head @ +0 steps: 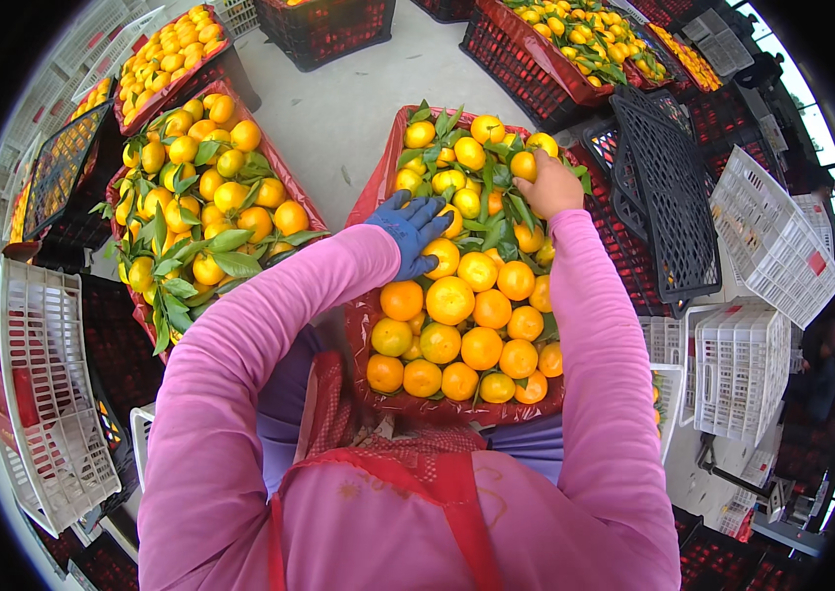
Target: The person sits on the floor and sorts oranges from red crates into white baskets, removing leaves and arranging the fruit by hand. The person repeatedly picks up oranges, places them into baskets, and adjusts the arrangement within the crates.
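My left hand [411, 230], in a blue glove, rests with its fingers spread on mandarins at the left side of a crate lined with red plastic film [367, 295]. My bare right hand [552, 186] is at the crate's far right, its thumb and fingers around a mandarin [523, 165]. Nearer my body, orange mandarins [482, 348] lie side by side in rows, stems mostly removed from sight. Towards the far end, yellower mandarins [470, 154] lie among green leaves [495, 174]. My right palm is hidden from view.
Left of my crate stands another film-lined crate of leafy mandarins [229, 197]. On the right, black plastic crates [672, 192] lean in a stack beside white plastic crates [739, 369]. A white crate [59, 384] stands at left. Farther back are more filled crates [177, 55] on the concrete floor [321, 111].
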### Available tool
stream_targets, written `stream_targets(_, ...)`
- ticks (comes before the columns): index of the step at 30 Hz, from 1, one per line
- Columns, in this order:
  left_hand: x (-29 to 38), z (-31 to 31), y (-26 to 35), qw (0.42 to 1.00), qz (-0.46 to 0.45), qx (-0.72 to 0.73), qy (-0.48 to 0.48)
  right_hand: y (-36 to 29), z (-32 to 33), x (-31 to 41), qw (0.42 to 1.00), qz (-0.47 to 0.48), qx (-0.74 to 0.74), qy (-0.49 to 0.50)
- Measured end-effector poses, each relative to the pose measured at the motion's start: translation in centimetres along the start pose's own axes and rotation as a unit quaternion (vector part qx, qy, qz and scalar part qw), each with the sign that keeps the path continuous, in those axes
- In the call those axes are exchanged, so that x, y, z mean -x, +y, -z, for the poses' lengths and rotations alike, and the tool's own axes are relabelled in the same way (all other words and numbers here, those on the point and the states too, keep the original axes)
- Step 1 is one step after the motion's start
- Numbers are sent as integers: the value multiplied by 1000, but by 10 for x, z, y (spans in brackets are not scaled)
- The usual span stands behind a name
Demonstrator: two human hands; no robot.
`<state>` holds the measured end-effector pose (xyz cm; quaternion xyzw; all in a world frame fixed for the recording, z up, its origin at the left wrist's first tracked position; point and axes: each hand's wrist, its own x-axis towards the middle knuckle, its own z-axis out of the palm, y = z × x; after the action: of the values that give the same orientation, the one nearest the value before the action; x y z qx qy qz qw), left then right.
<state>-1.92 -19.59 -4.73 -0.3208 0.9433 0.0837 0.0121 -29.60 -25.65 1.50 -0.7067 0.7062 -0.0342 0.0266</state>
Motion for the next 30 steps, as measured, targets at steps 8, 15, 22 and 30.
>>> stream_targets(8,-1,4,-9,999,-23,37,1,-14,-51,69,950,196,-221,-105)
stream_targets(15,-5,7,-12,997,-25,63,-24,0,-65,58,812,-62,-533,-231)
stream_targets(22,-14,19,-10,989,17,146,-23,-3,-64,66,771,-25,-586,-247)
stream_targets(30,-47,-9,30,995,-8,60,76,12,-51,62,867,14,-460,-192)
